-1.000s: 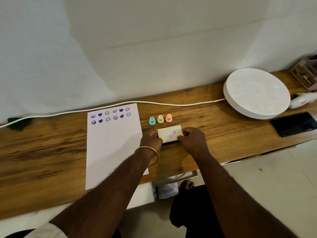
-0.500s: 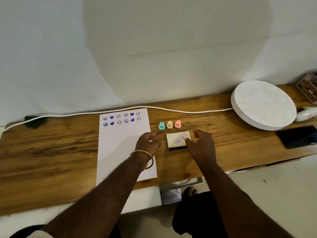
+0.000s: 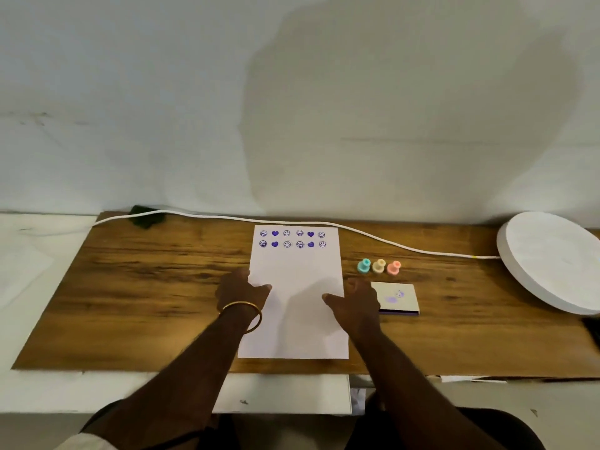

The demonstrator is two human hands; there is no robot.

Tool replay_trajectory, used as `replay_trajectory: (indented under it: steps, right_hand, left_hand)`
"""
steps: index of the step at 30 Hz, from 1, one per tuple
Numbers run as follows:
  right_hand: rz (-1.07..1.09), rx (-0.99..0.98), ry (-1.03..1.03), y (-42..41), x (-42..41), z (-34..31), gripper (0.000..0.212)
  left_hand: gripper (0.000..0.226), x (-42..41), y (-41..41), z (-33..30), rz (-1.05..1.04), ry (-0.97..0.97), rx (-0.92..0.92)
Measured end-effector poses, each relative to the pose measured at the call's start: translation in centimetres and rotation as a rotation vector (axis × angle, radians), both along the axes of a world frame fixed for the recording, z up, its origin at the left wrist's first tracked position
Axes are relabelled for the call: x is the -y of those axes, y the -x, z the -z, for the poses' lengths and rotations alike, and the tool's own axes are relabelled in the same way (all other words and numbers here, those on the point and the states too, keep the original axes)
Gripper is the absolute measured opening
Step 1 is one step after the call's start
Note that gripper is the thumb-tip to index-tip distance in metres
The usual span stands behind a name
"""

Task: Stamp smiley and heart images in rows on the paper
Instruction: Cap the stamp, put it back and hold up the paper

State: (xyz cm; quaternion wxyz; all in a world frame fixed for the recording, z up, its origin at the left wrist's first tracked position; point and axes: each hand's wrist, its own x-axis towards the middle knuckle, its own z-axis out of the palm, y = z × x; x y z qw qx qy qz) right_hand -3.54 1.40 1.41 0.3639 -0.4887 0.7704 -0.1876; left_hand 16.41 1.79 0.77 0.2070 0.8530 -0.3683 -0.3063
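A white paper (image 3: pixel 297 271) lies upright on the wooden desk (image 3: pixel 136 287). Two rows of purple smiley and heart prints run along its top. My left hand (image 3: pixel 240 290) is at the paper's left edge, thumb on top of the sheet and fingers curled at the edge. My right hand (image 3: pixel 357 303) holds the right edge the same way. Right of the paper lies the closed ink pad (image 3: pixel 397 297), its pale lid smudged purple. Behind it stand a teal stamp (image 3: pixel 363 266), a yellow stamp (image 3: pixel 378 266) and a pink stamp (image 3: pixel 394 267).
A large round white disc (image 3: pixel 552 261) sits at the desk's far right, with a white cable (image 3: pixel 373 237) running from it along the back edge. A dark object (image 3: pixel 594 329) shows at the right border. The desk's front edge is close to my body.
Both hands left the ink pad and moved left to the paper's side edges. The pad now lies shut on the desk. The view has swung left.
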Motion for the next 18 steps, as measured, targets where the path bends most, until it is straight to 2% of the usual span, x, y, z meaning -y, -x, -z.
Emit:
replay_trajectory:
  steps: [3, 11, 18]
  right_hand:
    - [0.009, -0.037, -0.027, 0.0, 0.6, 0.6, 0.064]
    - [-0.053, -0.156, -0.032, -1.5, 0.7, 2.2, 0.082]
    - [-0.064, -0.113, -0.072, -1.1, 1.2, 2.5, 0.086]
  left_hand:
    - [0.052, -0.3, 0.1, -0.1, 0.005, 0.025, -0.016]
    - [0.066, 0.2, -0.3, 0.6, -0.068, 0.028, -0.102]
    - [0.050, 1.1, -0.1, 0.4, -0.166, 0.093, -0.230]
